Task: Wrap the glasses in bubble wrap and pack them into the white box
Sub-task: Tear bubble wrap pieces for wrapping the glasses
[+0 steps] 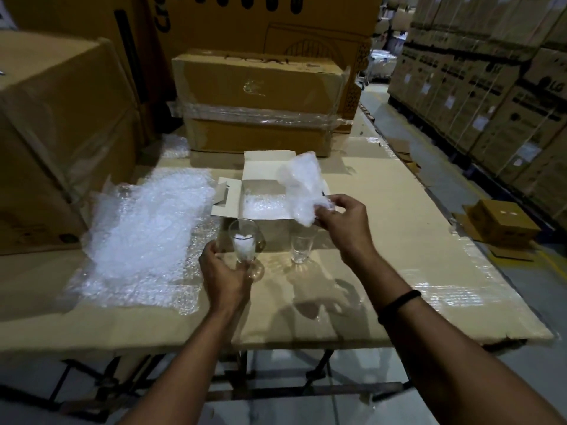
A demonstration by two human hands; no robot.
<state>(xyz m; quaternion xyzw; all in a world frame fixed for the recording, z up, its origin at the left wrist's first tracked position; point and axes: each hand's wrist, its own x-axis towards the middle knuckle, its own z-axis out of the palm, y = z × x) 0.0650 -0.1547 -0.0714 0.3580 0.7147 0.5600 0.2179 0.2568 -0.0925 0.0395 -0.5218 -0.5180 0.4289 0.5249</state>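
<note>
From the head view, your left hand [224, 279] holds a stemmed glass [244, 242], fingers curled round it, just in front of the open white box [260, 165]. Your right hand [343, 228] pinches a bubble wrap piece [302, 188] over the box's right edge. A small tumbler [302, 248] stands on the tabletop [414, 228] in front of the box. A bubble wrap sheet [147, 231] lies to the box's left.

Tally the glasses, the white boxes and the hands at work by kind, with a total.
Glasses: 2, the stemmed glass and the small glass.
White boxes: 1, the white box.
Hands: 2, the left hand with its grip on the stemmed glass, the right hand holding the bubble wrap piece.
Total: 5.
</note>
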